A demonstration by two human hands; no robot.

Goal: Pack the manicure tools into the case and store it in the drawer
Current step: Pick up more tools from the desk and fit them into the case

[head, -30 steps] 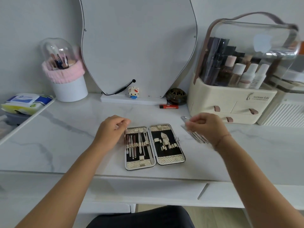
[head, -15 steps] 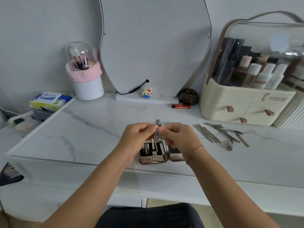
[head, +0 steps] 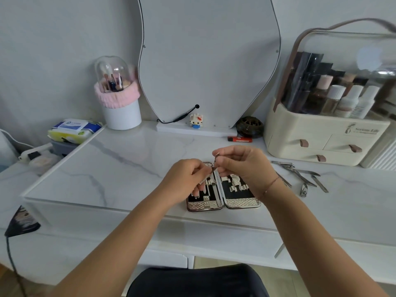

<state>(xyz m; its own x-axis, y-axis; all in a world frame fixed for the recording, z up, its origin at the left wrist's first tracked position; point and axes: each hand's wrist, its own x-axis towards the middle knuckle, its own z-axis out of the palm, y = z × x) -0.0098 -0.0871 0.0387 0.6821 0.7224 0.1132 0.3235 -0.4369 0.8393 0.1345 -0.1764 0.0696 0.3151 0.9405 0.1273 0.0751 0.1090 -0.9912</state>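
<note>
An open manicure case (head: 240, 203) with black lining lies near the front edge of the white marble table (head: 128, 168). Its left half holds several slim tools; the right half shows mostly bare loops. Above the case, my left hand (head: 184, 176) and my right hand (head: 242, 166) both pinch one small metal nail clipper (head: 213, 166), held between them over the case's hinge. Several loose metal tools (head: 300, 174) lie on the table to the right of the case, with another small clipper (head: 303, 188) among them.
A cream cosmetics organiser (head: 321, 133) with small drawers stands at the back right. A curved mirror (head: 207, 61), a toy figure (head: 196, 120), a red lighter (head: 239, 139) and a brush holder (head: 120, 99) line the back. A wipes pack (head: 72, 130) sits at the left.
My right hand picked a clipper from the loose tools at the right and brought it over the case. My left hand left the case's edge and joined it on the clipper.
</note>
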